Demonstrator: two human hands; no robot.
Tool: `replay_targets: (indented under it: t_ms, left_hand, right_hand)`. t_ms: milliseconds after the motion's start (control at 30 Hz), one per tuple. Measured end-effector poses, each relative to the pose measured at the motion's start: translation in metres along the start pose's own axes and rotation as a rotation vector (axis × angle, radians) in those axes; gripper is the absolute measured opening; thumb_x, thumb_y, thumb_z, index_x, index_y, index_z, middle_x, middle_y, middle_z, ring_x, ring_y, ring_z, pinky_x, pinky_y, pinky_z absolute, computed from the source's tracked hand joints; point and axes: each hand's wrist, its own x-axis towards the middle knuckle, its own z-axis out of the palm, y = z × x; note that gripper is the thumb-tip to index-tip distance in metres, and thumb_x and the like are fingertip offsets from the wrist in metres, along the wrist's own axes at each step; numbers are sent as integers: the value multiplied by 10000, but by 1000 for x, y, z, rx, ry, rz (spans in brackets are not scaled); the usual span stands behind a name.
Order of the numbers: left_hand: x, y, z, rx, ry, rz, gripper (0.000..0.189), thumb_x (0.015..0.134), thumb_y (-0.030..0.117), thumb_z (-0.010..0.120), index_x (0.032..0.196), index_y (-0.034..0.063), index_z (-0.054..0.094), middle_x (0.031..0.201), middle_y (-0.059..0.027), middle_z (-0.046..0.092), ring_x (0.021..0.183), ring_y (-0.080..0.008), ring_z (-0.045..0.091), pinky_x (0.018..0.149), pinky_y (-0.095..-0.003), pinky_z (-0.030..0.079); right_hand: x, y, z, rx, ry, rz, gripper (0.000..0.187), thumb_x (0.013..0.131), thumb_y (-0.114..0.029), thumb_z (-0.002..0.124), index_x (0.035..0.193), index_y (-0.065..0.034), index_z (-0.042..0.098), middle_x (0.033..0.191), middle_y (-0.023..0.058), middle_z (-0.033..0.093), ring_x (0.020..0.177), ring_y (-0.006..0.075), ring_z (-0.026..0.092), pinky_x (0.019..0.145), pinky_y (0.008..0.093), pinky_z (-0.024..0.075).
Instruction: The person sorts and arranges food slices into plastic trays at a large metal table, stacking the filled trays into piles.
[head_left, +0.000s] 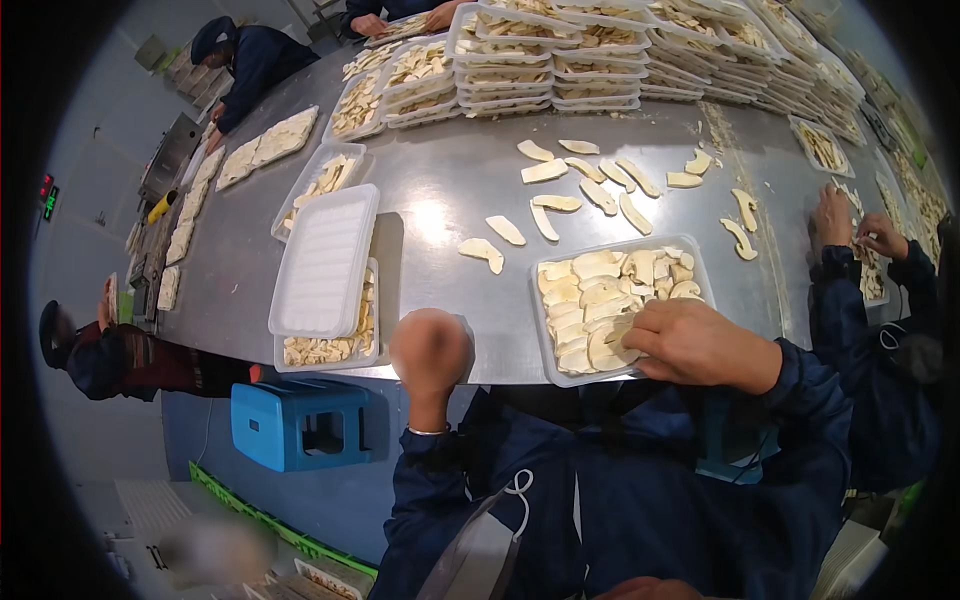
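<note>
My right hand (697, 341) reaches into a clear plastic tray (551, 371) at the table's near edge. Its fingers pinch the edge of a broad dried mushroom slice (609, 346) in the tray's near part. Overlapping rows of pale slices fill the tray, with smaller pieces toward its far right corner. My left hand (429, 349) is at the table edge, left of this tray; it is blurred, so its fingers cannot be made out. Loose mushroom slices (598, 196) lie scattered on the metal beyond the tray.
An empty white tray (324, 262) rests tilted over a tray of pieces (322, 351) on the left. Stacked filled trays (502, 75) line the far side of the steel table (450, 165). A co-worker's hands (834, 217) work at right. A blue stool (300, 424) stands below.
</note>
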Motion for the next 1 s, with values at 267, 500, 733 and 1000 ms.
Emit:
replay_targets:
  t_ms: [267,500,733,1000]
  left_hand:
    - [0,2,-2,-5,14,5,110,840,119,735,793,79,644,761,-76,595,690,-292,583,666,-426,466]
    - [0,1,-1,-2,27,15,112,835,119,737,790,82,641,760,-76,596,688,-293,582,659,-426,467]
    - [1,1,1,18,25,35,123,854,106,726,788,51,637,758,-92,597,664,-275,592,631,-398,477]
    - [3,2,-2,44,33,79,134,842,135,730,770,70,637,751,-90,606,705,-302,604,667,-414,472]
  right_hand:
    - [-5,20,-11,29,292,173,160,841,-124,724,981,-49,707,854,120,674,802,318,674,692,424,542]
    - [-6,61,-32,247,460,417,118,879,-83,690,951,9,706,751,110,656,626,186,618,607,319,499]
    - [-22,105,-34,296,723,570,107,942,-83,676,943,23,681,759,6,641,669,58,533,602,236,434]
    - [-42,162,0,450,1149,537,82,983,-74,647,983,3,677,765,-36,571,681,29,491,588,215,380]
